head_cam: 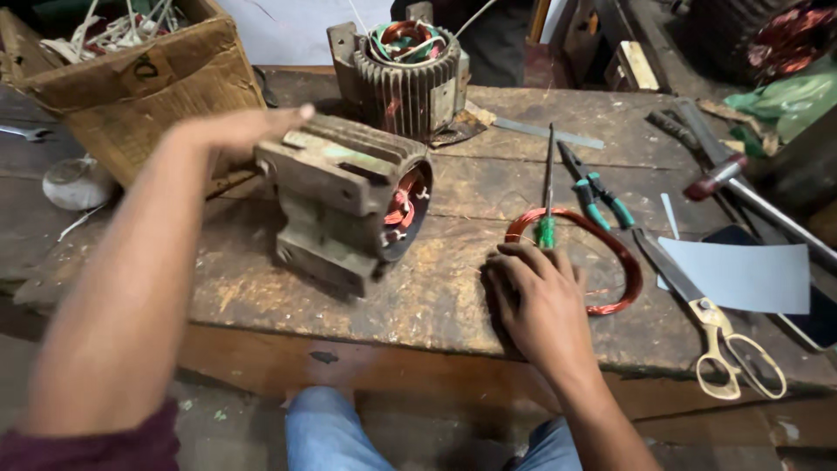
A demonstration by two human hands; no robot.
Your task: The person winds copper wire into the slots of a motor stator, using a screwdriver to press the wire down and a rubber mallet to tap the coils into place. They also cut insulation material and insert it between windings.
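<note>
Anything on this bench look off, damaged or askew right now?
The near motor housing lies tipped on its side, copper windings facing right, with the left hand on top. The upright motor behind sits on a torn scrap. The cardboard box is battered.

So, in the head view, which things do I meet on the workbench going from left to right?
Cardboard box → motor stator lying on its side → copper wire coil → scissors → grey sheet.

worn wooden workbench (418, 301); dusty floor (227, 410) beneath
</note>
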